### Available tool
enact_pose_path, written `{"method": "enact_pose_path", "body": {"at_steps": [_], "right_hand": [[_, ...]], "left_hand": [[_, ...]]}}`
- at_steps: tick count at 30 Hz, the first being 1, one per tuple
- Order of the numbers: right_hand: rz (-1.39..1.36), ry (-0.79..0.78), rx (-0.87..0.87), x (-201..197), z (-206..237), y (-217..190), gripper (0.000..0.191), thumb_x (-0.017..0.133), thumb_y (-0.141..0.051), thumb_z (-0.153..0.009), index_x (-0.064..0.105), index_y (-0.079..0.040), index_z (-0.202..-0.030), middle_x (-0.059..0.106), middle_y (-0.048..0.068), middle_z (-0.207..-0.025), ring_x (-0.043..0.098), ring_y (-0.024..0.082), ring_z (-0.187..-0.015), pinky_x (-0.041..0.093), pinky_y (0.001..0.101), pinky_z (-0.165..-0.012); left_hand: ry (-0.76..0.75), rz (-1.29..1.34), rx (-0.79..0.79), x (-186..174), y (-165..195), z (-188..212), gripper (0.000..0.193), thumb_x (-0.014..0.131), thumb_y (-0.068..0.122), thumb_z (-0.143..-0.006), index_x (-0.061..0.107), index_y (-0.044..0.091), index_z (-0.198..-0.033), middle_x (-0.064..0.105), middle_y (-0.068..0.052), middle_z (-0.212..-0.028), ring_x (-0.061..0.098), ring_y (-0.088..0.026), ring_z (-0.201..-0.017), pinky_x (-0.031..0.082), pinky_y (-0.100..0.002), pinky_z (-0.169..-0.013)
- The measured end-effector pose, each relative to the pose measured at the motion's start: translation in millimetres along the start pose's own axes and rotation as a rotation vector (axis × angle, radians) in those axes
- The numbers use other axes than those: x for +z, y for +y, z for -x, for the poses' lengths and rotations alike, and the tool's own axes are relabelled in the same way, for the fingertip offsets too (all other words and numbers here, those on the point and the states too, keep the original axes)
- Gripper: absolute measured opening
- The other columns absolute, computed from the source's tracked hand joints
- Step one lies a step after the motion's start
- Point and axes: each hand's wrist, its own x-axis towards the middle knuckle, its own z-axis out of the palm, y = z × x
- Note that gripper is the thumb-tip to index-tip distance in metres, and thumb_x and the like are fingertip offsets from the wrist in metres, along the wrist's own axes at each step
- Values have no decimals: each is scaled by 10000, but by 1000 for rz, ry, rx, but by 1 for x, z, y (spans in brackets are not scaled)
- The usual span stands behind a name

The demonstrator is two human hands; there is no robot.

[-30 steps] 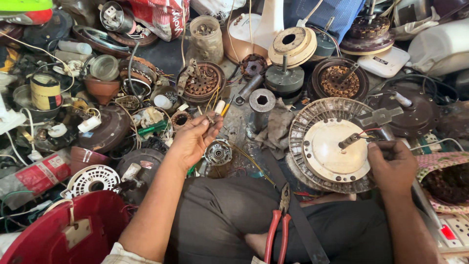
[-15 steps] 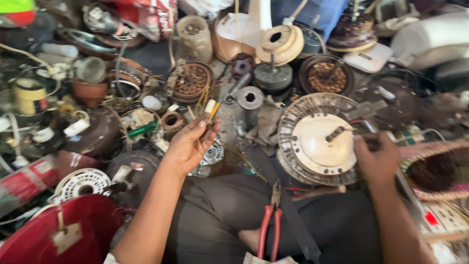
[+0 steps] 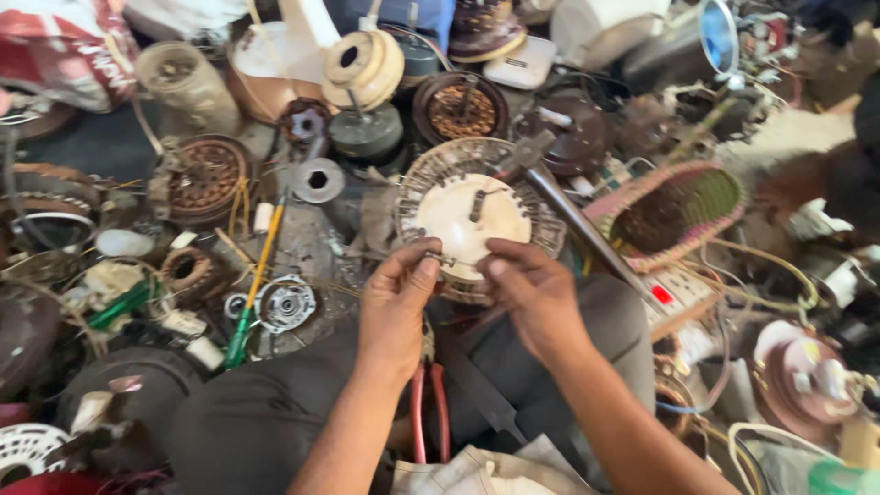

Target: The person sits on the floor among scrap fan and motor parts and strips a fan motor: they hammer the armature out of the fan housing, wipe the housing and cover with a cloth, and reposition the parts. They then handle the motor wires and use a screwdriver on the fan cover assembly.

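My left hand point(image 3: 396, 302) and my right hand point(image 3: 530, 291) meet fingertip to fingertip over my lap. Between them they pinch a small metal part point(image 3: 442, 260), thin like a bolt; its far end is hidden by my fingers. Just beyond the fingertips lies a round fan motor housing point(image 3: 472, 213) with a cream centre plate and a slotted metal rim. A long metal tool point(image 3: 576, 220) with a hammer-like head rests across the housing's right edge.
Red-handled pliers point(image 3: 427, 411) lie on my lap between my forearms. A yellow and green screwdriver point(image 3: 253, 282) and a small round bearing plate point(image 3: 286, 303) lie to the left. A woven basket point(image 3: 683, 209) and a power strip point(image 3: 680, 302) sit to the right, amid motor coils and wires.
My left hand has left the screwdriver area at the left and come to the centre. My right hand has let go of the housing's shaft and joined it on the small part.
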Motion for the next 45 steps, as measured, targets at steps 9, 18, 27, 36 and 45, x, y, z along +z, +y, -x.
{"method": "enact_pose_path", "body": {"at_steps": [9,18,27,36,45], "right_hand": [[-297,-63,509,-1,50,33,264,688,-152,-960,688,-1,-1176,748,65,-969,701,161,-838,574,330,-745],[-389,-17,493,-28,67,51,282,688,-149,-919,694,-18,-1169,774,59,-1011,705,149,-882,575,321,-800],[-388,-107,385,-40,61,47,238,689,-113,-952,717,-4,-1161,762,78,-1005,707,161,-868,573,331,-779],[-408,-60,337,-43,51,37,247,688,-91,-952,712,5,-1178,767,102,-1012,721,177,-885,587,345,-799],[-399,-107,310,-39,49,28,285,686,-47,-938,707,18,-1215,762,108,-1035,720,183,-908,593,341,-819]], "left_hand": [[227,-135,-200,4,-45,71,169,675,84,-953,714,6,-1098,740,-37,-992,652,-99,-854,544,-259,-748],[21,-350,-110,-3,-57,80,186,717,51,-928,705,29,-1112,704,-54,-1009,680,-103,-863,568,-246,-758],[-97,-800,207,23,-20,60,222,801,64,-826,753,55,-1043,687,-93,-1121,710,-231,-1033,563,-323,-869],[-141,-798,249,32,-11,48,214,765,55,-861,741,44,-1073,711,-100,-1114,719,-235,-1045,562,-324,-882],[-60,-542,-63,21,-31,49,214,711,51,-914,742,30,-1125,778,-25,-990,725,-88,-873,580,-239,-789]]}}
